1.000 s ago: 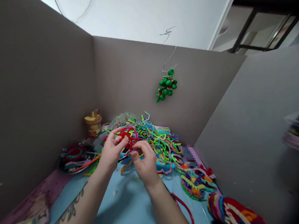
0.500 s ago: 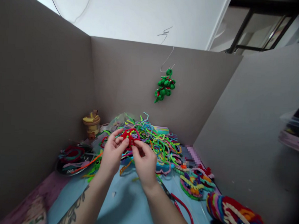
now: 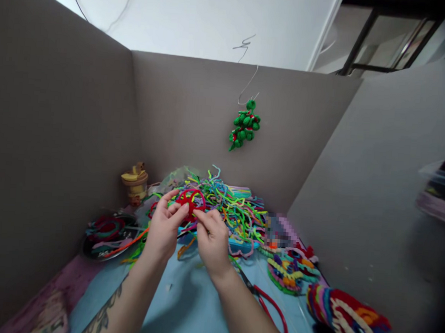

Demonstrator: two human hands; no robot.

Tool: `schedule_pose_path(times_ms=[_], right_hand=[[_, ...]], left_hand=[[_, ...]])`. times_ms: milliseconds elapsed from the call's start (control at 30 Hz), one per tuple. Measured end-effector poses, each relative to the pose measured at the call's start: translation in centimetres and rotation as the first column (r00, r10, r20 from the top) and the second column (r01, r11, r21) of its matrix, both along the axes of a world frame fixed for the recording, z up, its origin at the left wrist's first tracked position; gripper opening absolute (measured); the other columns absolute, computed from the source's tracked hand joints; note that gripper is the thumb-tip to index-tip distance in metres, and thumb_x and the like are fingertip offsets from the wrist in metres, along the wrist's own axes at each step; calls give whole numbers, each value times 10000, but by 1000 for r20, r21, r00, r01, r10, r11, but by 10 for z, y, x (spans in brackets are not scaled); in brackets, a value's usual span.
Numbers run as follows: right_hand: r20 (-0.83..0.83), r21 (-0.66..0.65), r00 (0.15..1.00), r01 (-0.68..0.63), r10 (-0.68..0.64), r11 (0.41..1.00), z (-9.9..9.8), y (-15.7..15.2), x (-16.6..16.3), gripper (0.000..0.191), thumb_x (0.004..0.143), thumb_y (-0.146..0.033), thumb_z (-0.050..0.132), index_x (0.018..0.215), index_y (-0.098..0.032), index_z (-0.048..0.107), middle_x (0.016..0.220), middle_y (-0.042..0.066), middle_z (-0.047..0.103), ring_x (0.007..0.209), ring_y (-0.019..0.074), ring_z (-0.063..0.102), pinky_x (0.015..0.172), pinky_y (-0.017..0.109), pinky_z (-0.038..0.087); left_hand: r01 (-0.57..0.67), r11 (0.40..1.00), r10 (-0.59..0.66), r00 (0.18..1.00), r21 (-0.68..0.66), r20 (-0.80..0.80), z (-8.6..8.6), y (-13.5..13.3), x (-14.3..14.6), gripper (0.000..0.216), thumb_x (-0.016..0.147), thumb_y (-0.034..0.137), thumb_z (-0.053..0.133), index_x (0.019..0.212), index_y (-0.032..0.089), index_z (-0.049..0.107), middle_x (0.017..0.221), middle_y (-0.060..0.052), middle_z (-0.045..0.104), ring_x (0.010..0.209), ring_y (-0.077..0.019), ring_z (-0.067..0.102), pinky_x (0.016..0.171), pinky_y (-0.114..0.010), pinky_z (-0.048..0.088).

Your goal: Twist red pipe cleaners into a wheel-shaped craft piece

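Observation:
A red pipe-cleaner wheel (image 3: 192, 201), a ring with spokes, is held up above the blue table (image 3: 191, 305). My left hand (image 3: 165, 229) pinches its left rim with thumb and fingers. From the right, my right hand (image 3: 212, 239) pinches the lower spokes with closed fingers. Just behind the wheel lies a big tangled heap of coloured pipe cleaners (image 3: 235, 207).
Grey cardboard walls (image 3: 50, 141) close in the left, back and right. A green pipe-cleaner bunch (image 3: 244, 128) hangs from a wire on the back wall. A yellow pot (image 3: 134, 181), a dark plate of rings (image 3: 109, 232), red-handled scissors (image 3: 270, 310) and woven pieces (image 3: 345, 317) lie about.
Both hands with the red wheel have drifted slightly up and left. My right fingers have shifted along the wheel's lower part.

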State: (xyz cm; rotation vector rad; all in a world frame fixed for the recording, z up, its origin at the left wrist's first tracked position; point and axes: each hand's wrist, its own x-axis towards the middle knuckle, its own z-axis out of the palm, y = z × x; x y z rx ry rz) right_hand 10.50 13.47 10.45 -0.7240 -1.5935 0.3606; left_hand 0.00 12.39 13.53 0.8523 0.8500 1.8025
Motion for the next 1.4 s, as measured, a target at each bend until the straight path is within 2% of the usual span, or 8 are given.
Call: schedule_pose_path(times_ms=[367, 533, 700, 1000, 1100, 1200, 1300, 1400], right_hand=[[156, 22, 987, -39, 35, 999, 9, -5, 5, 346, 829, -77, 398, 983, -224, 671, 877, 62, 628, 843, 179, 566, 772, 326, 469], [142, 71, 990, 0, -11, 997, 13, -3, 16, 308, 792, -45, 408, 850, -222, 653, 795, 34, 638, 785, 176, 571, 735, 316, 457], [142, 40, 989, 26, -32, 999, 13, 7, 26, 266, 758, -37, 426, 799, -207, 627, 771, 21, 627, 764, 166, 570, 717, 290, 449], [157, -138, 986, -34, 55, 990, 12, 14, 29, 168, 781, -124, 476, 773, -206, 623, 769, 15, 631, 765, 162, 575, 739, 291, 459], [117, -159, 992, -18, 37, 987, 11, 16, 28, 200, 788, -169, 518, 961, -207, 611, 897, 40, 636, 851, 176, 579, 787, 312, 461], [5, -186, 999, 38, -38, 982, 11, 18, 28, 425, 766, -220, 580, 1182, -204, 494, 1105, 83, 578, 1009, 198, 546, 876, 354, 440], [5, -215, 1000, 20, -20, 976, 12, 20, 29, 275, 751, -248, 607, 1022, -206, 590, 1142, 85, 548, 1100, 217, 502, 956, 391, 390], [82, -257, 995, -40, 63, 966, 13, 21, 32, 93, 736, -254, 631, 811, -207, 659, 1227, 84, 502, 1181, 236, 450, 1013, 411, 329]], left_hand=[[-95, 995, 98, 936, 26, -337, -3, 5, -9, 680, 669, 290, 694, 1268, 182, 391, 723, 10, 634, 627, -141, 616, 605, -247, 477], [-124, 987, 160, 698, 102, -698, -11, 7, -17, 536, 687, 245, 653, 1202, 188, 519, 611, 24, 584, 573, -148, 564, 552, -233, 424], [57, 997, 15, 532, 54, -847, -16, 5, -20, 549, 712, 215, 610, 1250, 210, 501, 660, 8, 594, 597, -157, 555, 564, -242, 421], [254, 966, -188, 533, -56, -825, 1, -11, -21, 625, 685, 186, 620, 1287, 191, 451, 704, 11, 570, 666, -161, 544, 623, -250, 422], [210, 976, -174, 565, -63, -806, 0, -10, -21, 637, 701, 208, 617, 1306, 195, 418, 716, 16, 548, 658, -150, 522, 622, -249, 413], [160, 986, -146, 655, -52, -741, -4, -5, -22, 651, 730, 227, 598, 1337, 195, 363, 713, 23, 526, 649, -141, 512, 616, -244, 408], [159, 987, -140, 708, -36, -692, -6, -3, -21, 665, 747, 234, 586, 1356, 193, 323, 736, 12, 539, 671, -146, 531, 624, -249, 416], [171, 985, -134, 654, -27, -745, -6, -4, -20, 650, 761, 234, 565, 1362, 201, 320, 750, 4, 558, 686, -151, 539, 634, -254, 418]])
